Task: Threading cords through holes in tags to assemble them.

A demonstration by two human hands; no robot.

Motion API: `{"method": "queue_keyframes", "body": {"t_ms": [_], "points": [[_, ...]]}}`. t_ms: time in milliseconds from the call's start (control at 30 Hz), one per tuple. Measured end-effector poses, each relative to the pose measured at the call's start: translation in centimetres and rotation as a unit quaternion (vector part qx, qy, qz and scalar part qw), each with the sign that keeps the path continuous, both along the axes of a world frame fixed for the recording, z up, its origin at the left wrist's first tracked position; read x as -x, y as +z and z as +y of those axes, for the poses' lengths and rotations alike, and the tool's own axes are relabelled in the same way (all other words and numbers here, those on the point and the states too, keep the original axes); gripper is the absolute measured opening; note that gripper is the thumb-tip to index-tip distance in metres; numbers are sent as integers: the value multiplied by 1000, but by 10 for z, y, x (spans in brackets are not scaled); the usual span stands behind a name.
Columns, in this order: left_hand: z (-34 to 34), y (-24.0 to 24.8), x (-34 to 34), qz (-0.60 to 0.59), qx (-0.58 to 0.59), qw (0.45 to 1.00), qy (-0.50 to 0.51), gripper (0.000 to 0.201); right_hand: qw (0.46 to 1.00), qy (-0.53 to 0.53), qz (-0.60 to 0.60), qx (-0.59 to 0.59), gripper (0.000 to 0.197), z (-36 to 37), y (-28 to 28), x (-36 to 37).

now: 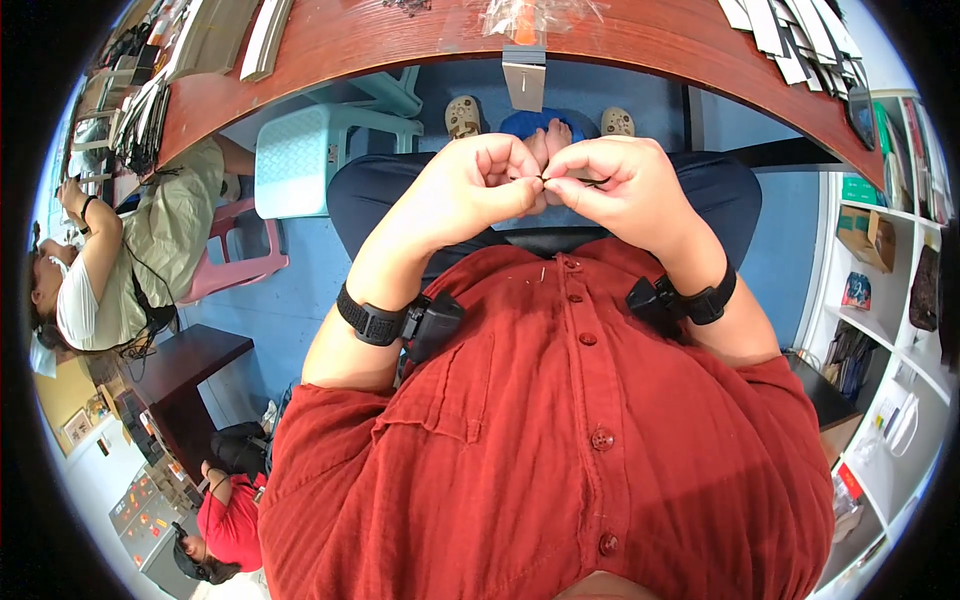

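In front of my chest, over my lap, my left hand [478, 190] and my right hand [628, 192] meet at the fingertips. Each pinches thumb against forefinger on a thin dark strand [596, 183], which looks like a piece of cord. A short bit of it shows where the two pinches meet, and more lies along my right fingers. Most of it is hidden by the fingers, so its full shape cannot be made out. Both forearms carry black wrist straps with a small black box.
Beyond my hands runs a reddish-brown table [420, 45], with a small upright box [524, 80] at its edge and white and black strips [785, 40] at right. A light-blue stool [292, 165] stands left, near a seated person [165, 240]. White shelves [870, 320] line the right.
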State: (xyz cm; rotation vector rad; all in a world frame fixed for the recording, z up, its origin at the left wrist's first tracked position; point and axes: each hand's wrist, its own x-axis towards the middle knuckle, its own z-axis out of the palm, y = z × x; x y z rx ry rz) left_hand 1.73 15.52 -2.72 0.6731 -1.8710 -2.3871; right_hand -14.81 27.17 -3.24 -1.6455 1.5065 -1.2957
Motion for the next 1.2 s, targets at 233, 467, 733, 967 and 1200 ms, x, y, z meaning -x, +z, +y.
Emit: {"method": "queue_keyframes", "body": {"t_ms": [233,467,733,967,1200], "points": [[1,5,0,-45,37,998,15,11,977,-7,206,48,9,3,15,1],[5,3,2,-19,25,998,47,9,984,-3,177,-24,15,1,25,1],[7,20,8,-32,111,992,55,7,942,-7,-281,-183,13,4,6,1],[15,25,11,-22,468,880,81,12,986,-73,-132,-75,9,-3,2,-7],[16,26,16,58,528,841,99,9,983,-181,-5,-9,11,-1,12,-18]]}}
